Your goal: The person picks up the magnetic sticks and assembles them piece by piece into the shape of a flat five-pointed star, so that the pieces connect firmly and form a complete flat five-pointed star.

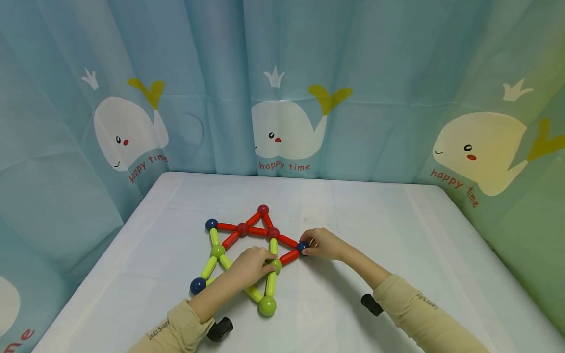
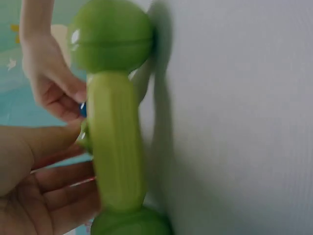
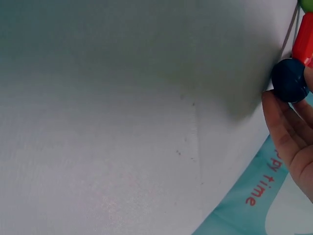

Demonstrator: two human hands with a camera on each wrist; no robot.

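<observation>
A flat, star-like figure of red rods [image 1: 227, 227] and yellow-green rods [image 1: 209, 268] joined by balls lies on the white table. My left hand [image 1: 251, 267] reaches across it and pinches the green ball [image 1: 276, 266] on its right side. My right hand [image 1: 324, 243] holds the blue ball [image 1: 302, 248] at the right tip between thumb and fingers; two red rods meet there. Close up in the left wrist view are a yellow-green rod [image 2: 117, 142] and a larger green ball [image 2: 111, 36]. My left forearm hides part of the lower left rods.
The white table [image 1: 397, 230] extends around the figure. Behind it hangs a blue curtain [image 1: 212, 59] printed with whales. A black wrist device [image 1: 219, 329] sits under the left sleeve, and another black device [image 1: 372, 304] is at the right sleeve.
</observation>
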